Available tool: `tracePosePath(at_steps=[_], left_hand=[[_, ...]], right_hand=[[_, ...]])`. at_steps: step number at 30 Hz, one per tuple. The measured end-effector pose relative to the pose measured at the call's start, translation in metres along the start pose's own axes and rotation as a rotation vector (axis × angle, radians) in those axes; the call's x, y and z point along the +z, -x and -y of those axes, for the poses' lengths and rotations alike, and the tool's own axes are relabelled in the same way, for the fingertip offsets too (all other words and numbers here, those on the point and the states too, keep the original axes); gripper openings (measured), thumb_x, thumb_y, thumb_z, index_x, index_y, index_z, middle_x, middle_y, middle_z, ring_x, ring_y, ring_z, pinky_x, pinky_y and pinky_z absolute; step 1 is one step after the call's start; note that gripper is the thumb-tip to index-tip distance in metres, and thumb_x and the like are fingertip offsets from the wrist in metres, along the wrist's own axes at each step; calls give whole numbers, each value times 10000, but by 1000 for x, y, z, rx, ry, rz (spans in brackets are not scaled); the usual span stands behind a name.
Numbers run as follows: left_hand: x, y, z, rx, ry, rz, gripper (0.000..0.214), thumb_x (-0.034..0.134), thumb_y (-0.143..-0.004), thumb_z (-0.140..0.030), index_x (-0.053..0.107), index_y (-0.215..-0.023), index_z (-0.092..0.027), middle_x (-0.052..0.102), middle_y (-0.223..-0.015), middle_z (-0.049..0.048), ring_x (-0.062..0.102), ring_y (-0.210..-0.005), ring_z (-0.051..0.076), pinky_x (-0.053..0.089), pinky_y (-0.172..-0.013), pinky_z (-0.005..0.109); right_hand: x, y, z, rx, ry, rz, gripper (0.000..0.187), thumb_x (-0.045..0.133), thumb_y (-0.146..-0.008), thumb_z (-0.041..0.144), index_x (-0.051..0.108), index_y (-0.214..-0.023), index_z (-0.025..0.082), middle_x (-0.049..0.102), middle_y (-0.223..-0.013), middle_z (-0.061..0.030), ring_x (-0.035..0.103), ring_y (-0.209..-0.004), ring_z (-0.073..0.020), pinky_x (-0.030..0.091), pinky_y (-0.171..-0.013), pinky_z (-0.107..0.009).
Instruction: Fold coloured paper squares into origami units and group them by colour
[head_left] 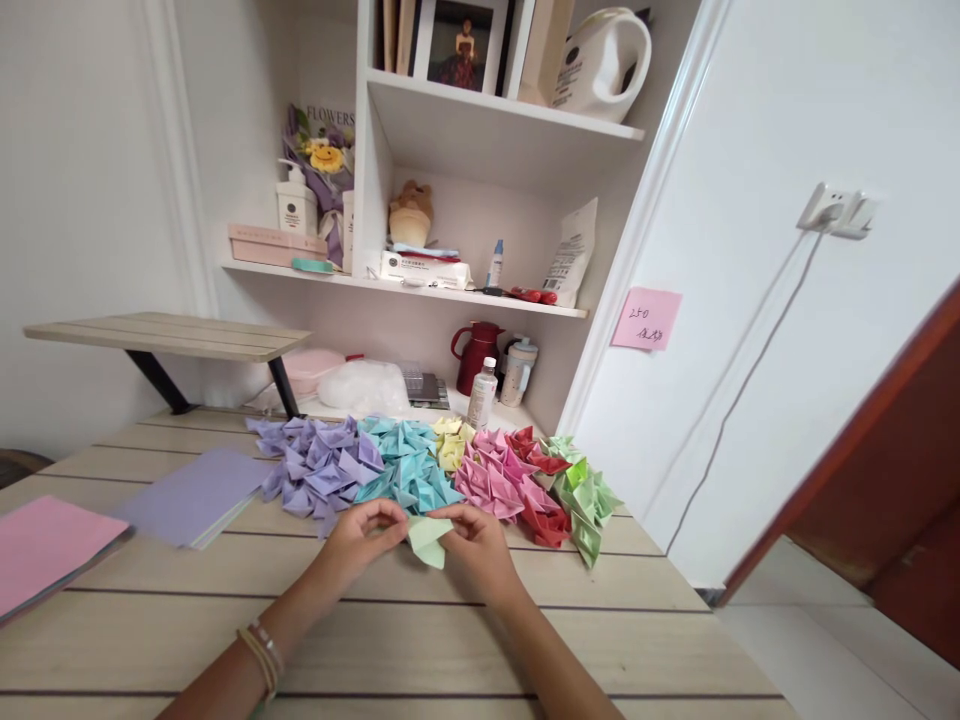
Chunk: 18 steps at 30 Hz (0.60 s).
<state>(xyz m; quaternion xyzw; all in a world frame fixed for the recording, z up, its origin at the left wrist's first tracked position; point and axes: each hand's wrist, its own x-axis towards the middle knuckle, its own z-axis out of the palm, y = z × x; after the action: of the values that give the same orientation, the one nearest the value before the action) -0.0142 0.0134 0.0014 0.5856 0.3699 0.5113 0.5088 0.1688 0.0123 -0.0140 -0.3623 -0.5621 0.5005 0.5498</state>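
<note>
Head view — green paper (426,543), hands (364,535) (481,552) pinching edges

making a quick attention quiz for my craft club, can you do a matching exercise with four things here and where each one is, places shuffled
Things
1. small pale green folded paper
2. heaped purple folded-paper pile
3. dark red jug with a side handle
4. pink square paper note with handwriting

Places
A. on the smooth white wall
B. directly left of the turquoise folded-paper pile
C. between the left hand and right hand, at the fingertips
D. in the white shelf unit's lowest visible compartment

Pairs: 1-C, 2-B, 3-D, 4-A
</note>
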Motion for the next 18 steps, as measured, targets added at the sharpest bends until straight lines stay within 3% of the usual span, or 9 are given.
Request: tracePosePath(at_steps=[4,8,12,15,18], left_hand=[[4,1,3,-82,126,-29,298,750,-552,-325,601,-743,-152,634,-726,31,584,-663,150,439,-564,220],[9,4,0,-112,184,-23,311,758,-528,-354,600,-695,-145,630,-677,25,582,-626,148,447,-585,239],[8,6,-8,-20,57,-101,275,721,-573,-379,642,-698,-147,629,-698,38,575,-663,163,445,-594,235],[6,7,-15,106,-21,-175,276,679,-612,-410,673,-738,-164,625,-842,67,567,-834,211,457,-673,250],[5,7,-18,161,-74,-146,288,699,-587,-392,696,-779,-176,595,-932,82,526,-951,245,463,-719,260]], right_hand=[[4,1,-1,-8,-89,-5,226,726,-585,314,692,-735,148,586,-501,12,532,-496,-118,412,-482,-210],[10,4,5,-31,-108,36,204,738,-564,295,697,-720,171,650,-603,-16,592,-602,-158,451,-545,-233],[11,6,7,-39,-113,7,176,730,-569,273,694,-712,176,670,-650,-23,598,-594,-158,462,-546,-239],[9,5,5,-34,-143,-22,166,726,-576,243,694,-724,177,654,-602,-3,570,-520,-128,449,-517,-224],[8,4,3,-26,-154,-24,173,732,-574,237,696,-728,168,632,-555,1,554,-498,-125,441,-500,-223]])
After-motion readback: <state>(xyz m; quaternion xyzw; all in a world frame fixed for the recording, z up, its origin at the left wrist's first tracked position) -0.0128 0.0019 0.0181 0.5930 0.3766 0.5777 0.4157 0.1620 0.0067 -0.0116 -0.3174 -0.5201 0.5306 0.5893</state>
